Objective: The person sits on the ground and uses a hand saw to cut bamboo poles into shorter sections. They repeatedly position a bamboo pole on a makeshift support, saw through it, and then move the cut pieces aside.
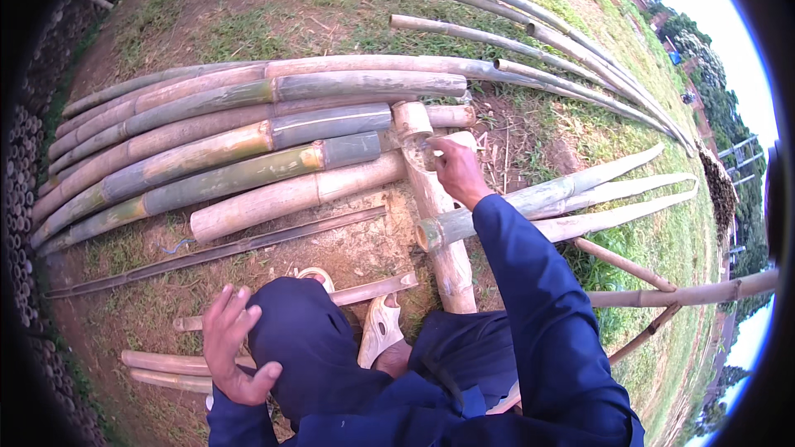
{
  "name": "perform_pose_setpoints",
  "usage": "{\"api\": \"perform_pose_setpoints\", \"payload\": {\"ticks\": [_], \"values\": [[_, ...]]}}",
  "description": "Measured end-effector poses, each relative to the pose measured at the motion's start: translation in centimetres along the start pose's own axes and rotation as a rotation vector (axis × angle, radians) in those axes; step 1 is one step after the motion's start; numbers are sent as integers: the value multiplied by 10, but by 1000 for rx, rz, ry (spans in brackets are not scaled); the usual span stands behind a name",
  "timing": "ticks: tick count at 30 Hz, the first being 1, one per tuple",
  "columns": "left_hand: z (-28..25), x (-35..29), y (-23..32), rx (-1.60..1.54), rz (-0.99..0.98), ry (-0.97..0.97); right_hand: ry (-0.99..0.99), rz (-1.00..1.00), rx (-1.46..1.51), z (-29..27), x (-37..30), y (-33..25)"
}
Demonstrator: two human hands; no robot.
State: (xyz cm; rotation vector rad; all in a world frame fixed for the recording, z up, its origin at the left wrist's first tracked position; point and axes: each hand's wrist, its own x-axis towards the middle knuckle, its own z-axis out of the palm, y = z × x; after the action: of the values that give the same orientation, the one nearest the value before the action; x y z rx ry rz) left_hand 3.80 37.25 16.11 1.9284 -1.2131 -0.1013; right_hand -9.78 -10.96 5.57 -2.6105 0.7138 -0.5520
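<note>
Bamboo everywhere on my feed. Right hand point(457, 170) is stretched forward, fingers curled shut around something small at the top end of a pale bamboo pole point(432, 199); I can't tell what the small thing is, it is too blurred. That pole runs from under the right hand back toward the knees, and a green-tinted split pole point(530, 203) crosses it just below the right wrist, heading off to the right. Left hand point(232, 346) is open, fingers spread, palm resting on the left knee of the dark blue trousers point(302, 339), holding nothing. Stack of thick bamboo culms point(215, 145) lies left of the right hand and ahead of the left one, their cut ends close to the held pole. Thin dark slat point(207, 255) lies between the stack and the left hand. White sandal point(379, 327) shows between the knees, just right of the left hand. More long poles point(530, 37) sit well beyond the right hand on the grass.
</note>
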Motion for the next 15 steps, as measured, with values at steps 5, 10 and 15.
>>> {"api": "perform_pose_setpoints", "payload": {"ticks": [5,10,15], "values": [[22,3,19,184,248,-187,-148,110,-48,-13,-109,-22],[39,4,-102,-789,-480,-233,-129,333,-92,-78,-214,5],[43,34,-34,-728,-307,-318,94,659,-171,-128,-347,55]]}}
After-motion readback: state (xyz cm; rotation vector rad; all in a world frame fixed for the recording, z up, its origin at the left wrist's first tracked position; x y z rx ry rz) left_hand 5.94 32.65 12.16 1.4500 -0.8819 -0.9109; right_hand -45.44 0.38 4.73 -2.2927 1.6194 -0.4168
